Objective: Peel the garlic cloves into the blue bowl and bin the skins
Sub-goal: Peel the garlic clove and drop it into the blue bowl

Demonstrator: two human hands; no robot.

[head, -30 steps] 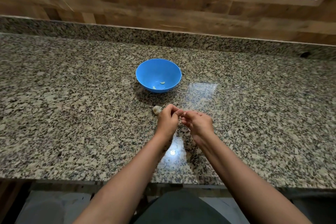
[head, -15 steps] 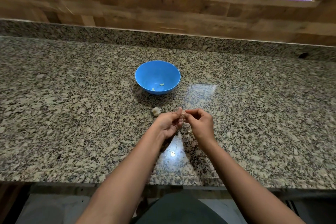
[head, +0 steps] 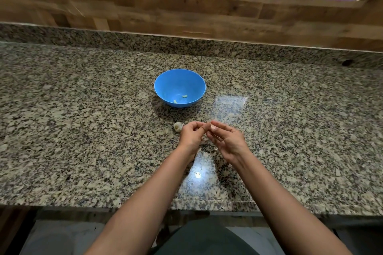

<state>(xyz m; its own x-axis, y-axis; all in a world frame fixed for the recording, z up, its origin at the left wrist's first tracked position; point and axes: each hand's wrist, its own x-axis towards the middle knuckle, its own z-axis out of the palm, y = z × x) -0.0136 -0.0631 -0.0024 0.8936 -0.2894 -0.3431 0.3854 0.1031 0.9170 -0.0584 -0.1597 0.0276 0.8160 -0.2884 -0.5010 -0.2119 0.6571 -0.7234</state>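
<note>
A blue bowl stands on the granite counter with two peeled cloves inside. In front of it my left hand and my right hand meet fingertip to fingertip, both pinching one small garlic clove that is mostly hidden by the fingers. The rest of the garlic head lies on the counter just left of my left hand. A pale scrap of skin shows on the counter under my right hand.
The speckled granite counter runs wide to both sides, with a raised granite lip and a wooden wall behind. Its front edge is close to my body. No bin is in view.
Both hands stay together over the same spot. My right hand's fingers have loosened and spread a little while the fingertips keep working at the clove. The camera has tilted slightly.
</note>
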